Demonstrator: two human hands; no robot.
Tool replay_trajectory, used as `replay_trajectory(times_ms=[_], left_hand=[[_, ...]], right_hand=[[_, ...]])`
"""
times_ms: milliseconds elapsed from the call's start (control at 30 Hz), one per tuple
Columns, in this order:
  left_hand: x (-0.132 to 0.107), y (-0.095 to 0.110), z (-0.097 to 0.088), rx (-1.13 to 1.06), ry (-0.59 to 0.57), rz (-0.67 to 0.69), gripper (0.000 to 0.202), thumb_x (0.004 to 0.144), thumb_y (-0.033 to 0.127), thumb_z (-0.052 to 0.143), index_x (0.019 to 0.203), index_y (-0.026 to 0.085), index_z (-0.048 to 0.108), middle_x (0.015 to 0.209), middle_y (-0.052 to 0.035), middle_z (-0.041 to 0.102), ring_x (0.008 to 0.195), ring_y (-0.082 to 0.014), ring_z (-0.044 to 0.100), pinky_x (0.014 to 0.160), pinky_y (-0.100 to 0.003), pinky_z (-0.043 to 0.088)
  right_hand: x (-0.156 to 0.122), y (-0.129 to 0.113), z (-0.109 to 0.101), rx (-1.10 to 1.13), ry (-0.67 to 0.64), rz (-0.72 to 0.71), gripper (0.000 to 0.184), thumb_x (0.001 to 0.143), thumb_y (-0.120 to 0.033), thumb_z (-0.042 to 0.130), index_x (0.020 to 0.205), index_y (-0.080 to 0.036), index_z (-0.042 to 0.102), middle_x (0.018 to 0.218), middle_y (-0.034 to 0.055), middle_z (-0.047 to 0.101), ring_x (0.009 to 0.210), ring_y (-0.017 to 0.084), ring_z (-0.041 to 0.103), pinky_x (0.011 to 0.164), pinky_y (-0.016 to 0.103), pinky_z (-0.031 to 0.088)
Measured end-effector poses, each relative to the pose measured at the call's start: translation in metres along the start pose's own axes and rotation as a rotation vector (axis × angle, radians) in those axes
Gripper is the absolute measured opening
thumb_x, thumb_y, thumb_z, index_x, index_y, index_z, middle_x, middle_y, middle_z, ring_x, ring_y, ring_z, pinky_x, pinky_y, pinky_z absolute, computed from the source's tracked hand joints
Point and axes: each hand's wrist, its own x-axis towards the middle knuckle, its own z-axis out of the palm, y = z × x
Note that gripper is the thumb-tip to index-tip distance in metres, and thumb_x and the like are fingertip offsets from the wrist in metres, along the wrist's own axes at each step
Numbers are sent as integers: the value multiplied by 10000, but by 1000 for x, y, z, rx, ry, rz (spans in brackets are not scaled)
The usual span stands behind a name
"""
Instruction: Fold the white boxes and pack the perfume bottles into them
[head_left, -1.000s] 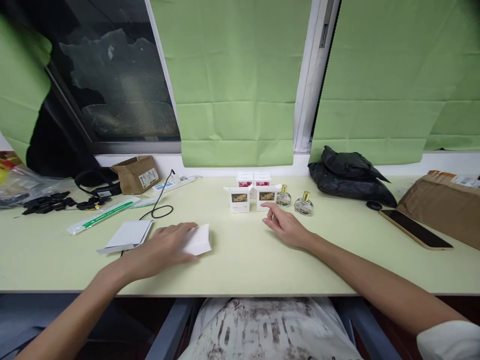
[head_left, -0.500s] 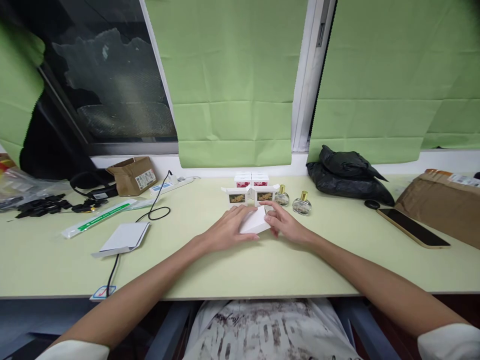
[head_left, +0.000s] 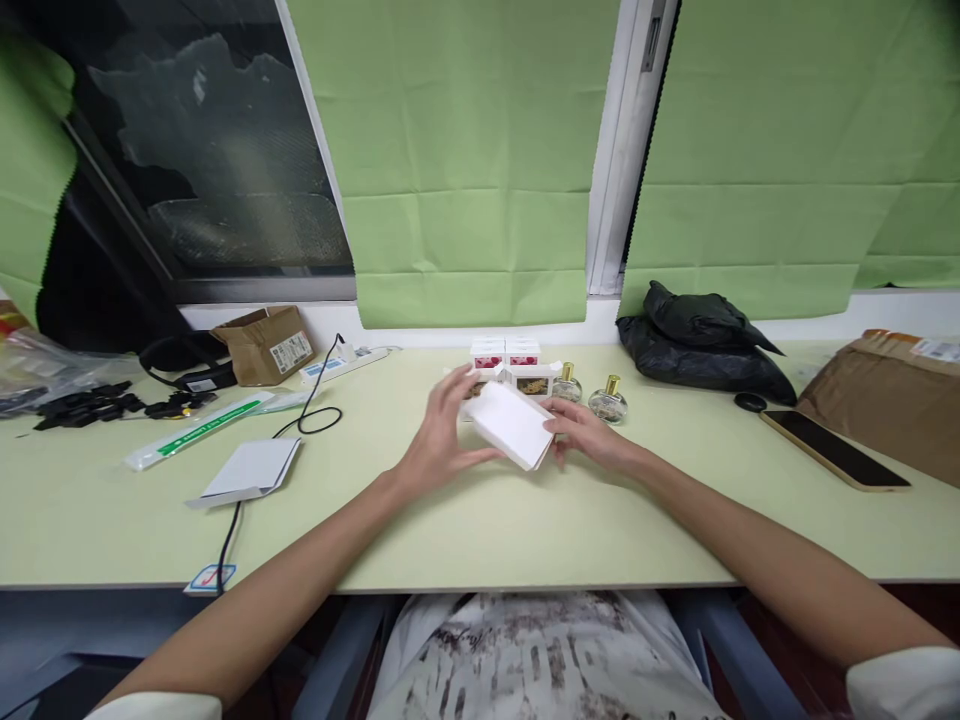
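Note:
A small white carton (head_left: 513,424) is tilted above the table in front of me. My right hand (head_left: 592,436) grips its right edge, fingers closed on it. My left hand (head_left: 439,440) is at the carton's left side, fingers stretched up and thumb spread apart; whether it touches the carton I cannot tell. Just behind stand white boxes with dark-and-gold panels, one box (head_left: 534,384) in plain sight and another partly hidden by the left fingers and the carton. To the right are two glass perfume bottles with gold caps, a nearer bottle (head_left: 608,403) and a farther bottle (head_left: 568,386).
White-and-red boxes (head_left: 505,352) stand farther back. At left lie a flattened white carton (head_left: 247,470), a black cable (head_left: 229,540), a power strip (head_left: 352,366) and an open brown box (head_left: 266,350). A phone (head_left: 832,450), black bag (head_left: 697,350) and brown parcel (head_left: 885,405) are at right.
The white carton has been raised and turned, showing its broad face. My left hand's fingers have come off its top and spread upward. My right hand has stayed at its right edge.

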Motion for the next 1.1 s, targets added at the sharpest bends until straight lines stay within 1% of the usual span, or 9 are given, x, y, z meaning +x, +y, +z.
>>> replay_trajectory(times_ms=[100,167,233,367,467,700,800,933,1100], left_hand=[[0,2,1,-162,202,-143,862,868,461,857,1544,318,342,1562,-161,428,1253,-290,611,996,-470,561],[-1,4,6,-367,167,-288,670,949,444,771,1476,303,383,1443,-126,523,1037,-199,662,880,-387,583],[-2,4,15,-549,125,-437,600,963,455,749,1430,288,412,1409,-113,547,966,-165,662,825,-344,590],[-1,2,29,-722,118,-631,646,888,488,823,1369,231,476,1389,-135,599,988,-199,681,782,-343,608],[-1,2,31,-802,30,-617,554,941,510,759,1337,180,557,1276,-143,703,1089,-264,697,851,-381,609],[0,7,24,-915,-6,-592,562,1000,522,674,1451,202,574,1507,-142,611,1292,-336,627,923,-418,619],[0,6,24,-1009,-31,-636,572,1002,535,666,1482,243,561,1545,-126,580,1342,-358,599,934,-447,622],[0,4,25,-1108,-29,-705,633,972,537,711,1522,282,529,1560,-122,569,1389,-374,573,1013,-512,593],[2,5,23,-1160,-17,-737,611,975,532,712,1500,275,535,1559,-130,570,1397,-379,575,1044,-530,580]], right_hand=[[-1,-5,0,24,-4,-90,380,915,-411,786,1231,-227,681,1061,36,683,774,132,645,674,273,616],[-1,-6,3,15,13,-131,374,917,-418,794,1215,-222,682,1092,46,691,818,142,654,714,286,622],[0,-4,7,8,16,-153,394,896,-420,821,1207,-228,672,1147,56,691,922,176,675,748,306,634],[1,1,11,2,-25,-154,439,866,-407,855,1223,-237,662,1250,70,670,1121,238,672,845,361,651],[1,3,10,-50,-53,-156,422,902,-434,817,1242,-237,663,1264,80,674,1133,243,677,873,372,643],[1,-2,11,-78,39,-233,396,997,-529,663,1294,-279,582,1173,70,698,1047,225,682,825,374,649],[1,-2,11,-72,94,-304,440,983,-512,692,1326,-338,480,1195,50,666,1006,213,684,796,378,653],[-2,-4,8,-207,50,-314,338,981,-522,686,1213,-293,596,1205,59,638,1026,224,665,887,410,635],[-4,-7,8,-273,13,-258,518,861,-459,840,1293,-283,615,1294,57,612,1035,225,656,915,392,605]])
